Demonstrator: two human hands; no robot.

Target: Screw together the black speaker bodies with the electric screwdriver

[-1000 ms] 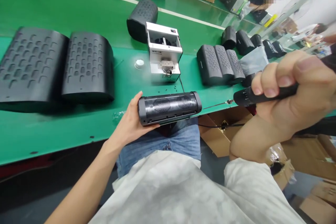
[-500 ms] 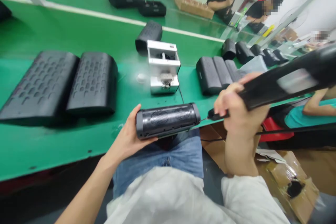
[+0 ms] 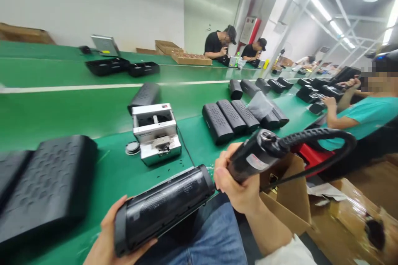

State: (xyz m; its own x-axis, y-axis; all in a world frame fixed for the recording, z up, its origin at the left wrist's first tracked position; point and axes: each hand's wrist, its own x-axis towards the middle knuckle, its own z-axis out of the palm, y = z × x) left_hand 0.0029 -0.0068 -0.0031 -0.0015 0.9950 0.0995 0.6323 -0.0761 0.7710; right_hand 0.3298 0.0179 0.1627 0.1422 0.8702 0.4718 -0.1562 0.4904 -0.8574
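Observation:
My left hand (image 3: 107, 242) grips the near end of a black cylindrical speaker body (image 3: 164, 207), held tilted over my lap at the table's edge. My right hand (image 3: 238, 186) is wrapped round a black electric screwdriver (image 3: 258, 157), whose tip sits at the speaker's far end. A thick black cable (image 3: 323, 134) loops off the back of the screwdriver to the right.
A white screw feeder box (image 3: 157, 132) stands on the green table (image 3: 93, 112), with black speaker shells (image 3: 231, 118) behind it and a large one (image 3: 43, 184) at left. Cardboard boxes (image 3: 289, 198) sit at my right. Other people work along the line.
My head has tipped up, so the room and the line of workers show. The screwdriver has swung round and its tip has come against the speaker's end, which now tilts upward.

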